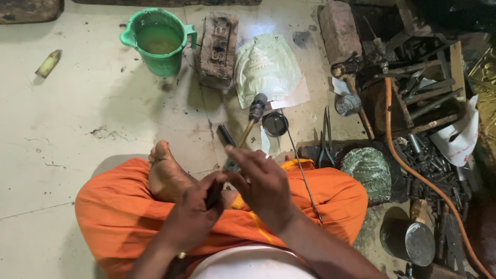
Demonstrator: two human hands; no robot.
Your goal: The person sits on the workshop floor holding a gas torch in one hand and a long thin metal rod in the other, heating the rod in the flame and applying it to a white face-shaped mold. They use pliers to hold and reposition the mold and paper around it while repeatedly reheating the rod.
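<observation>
Over one lap, two hands [232, 191] grip perhaps one dark tool [214, 194].

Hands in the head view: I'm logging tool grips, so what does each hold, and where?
The left hand grips a dark rod-like tool by its lower end. The right hand rests fingertips on it; its own grip cannot be told.

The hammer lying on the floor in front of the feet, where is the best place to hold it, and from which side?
Probably the bare wooden handle of the hammer, below its dark head. It slopes toward the person, so coming from the near side suits it, just ahead of the right hand.
</observation>
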